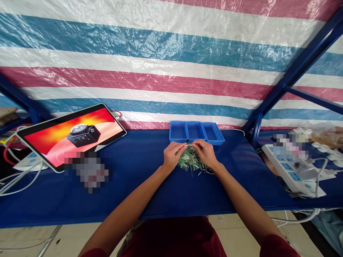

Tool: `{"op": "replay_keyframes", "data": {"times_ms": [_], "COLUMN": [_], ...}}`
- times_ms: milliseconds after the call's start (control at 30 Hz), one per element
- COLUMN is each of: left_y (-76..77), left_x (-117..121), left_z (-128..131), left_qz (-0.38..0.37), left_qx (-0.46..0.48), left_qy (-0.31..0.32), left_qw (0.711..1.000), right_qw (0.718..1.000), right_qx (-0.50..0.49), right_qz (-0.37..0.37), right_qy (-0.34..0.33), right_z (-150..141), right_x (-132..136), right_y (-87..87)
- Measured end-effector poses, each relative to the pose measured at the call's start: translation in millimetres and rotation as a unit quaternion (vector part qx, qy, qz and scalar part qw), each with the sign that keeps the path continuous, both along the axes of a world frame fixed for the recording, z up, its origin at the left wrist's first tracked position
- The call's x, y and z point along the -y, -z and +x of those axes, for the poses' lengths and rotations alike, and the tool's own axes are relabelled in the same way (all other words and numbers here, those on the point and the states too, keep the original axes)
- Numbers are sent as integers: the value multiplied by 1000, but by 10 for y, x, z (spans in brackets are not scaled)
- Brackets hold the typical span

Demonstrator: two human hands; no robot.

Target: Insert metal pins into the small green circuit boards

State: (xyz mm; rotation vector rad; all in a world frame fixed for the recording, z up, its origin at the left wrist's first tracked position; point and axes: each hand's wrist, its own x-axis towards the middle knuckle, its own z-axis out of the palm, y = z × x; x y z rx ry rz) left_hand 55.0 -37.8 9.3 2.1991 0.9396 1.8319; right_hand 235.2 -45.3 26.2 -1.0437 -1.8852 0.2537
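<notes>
My left hand [172, 155] and my right hand [205, 153] meet over a small heap of green circuit boards [189, 160] on the blue bench top [150, 185]. Both hands have their fingers pinched together, and between them they hold a thin pale strip-like part [189, 145] above the heap. A few short dark pins [201, 172] lie loose beside the heap. Just behind the hands stand three joined blue plastic trays [195, 131], which look empty.
A tilted screen [71, 135] showing a camera on a red background stands at the left, with white cables [16, 178] around it. A white power strip [293, 169] with plugs lies at the right. Blue metal frame posts [270, 100] rise behind; a striped tarpaulin [160, 53] forms the back wall.
</notes>
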Motion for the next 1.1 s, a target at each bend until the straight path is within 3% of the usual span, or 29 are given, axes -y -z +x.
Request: {"op": "replay_keyframes", "data": {"times_ms": [333,700,967,1100], "left_y": [-70,29,44,27], "left_x": [63,1,-10,6], "left_z": [22,18,26,20], "left_qz": [25,34,7,8], "left_qx": [-20,-100,-34,-12], "left_qy": [1,10,-16,0], "left_qw": [999,994,999,1000], "right_qw": [999,998,997,997], "right_qx": [-4,-25,-40,-37], "right_qz": [20,17,25,22], "right_qy": [29,61,66,72], "right_z": [-8,3,0,-1], "right_x": [22,32,42,42], "right_y": [-44,-35,-58,-62]}}
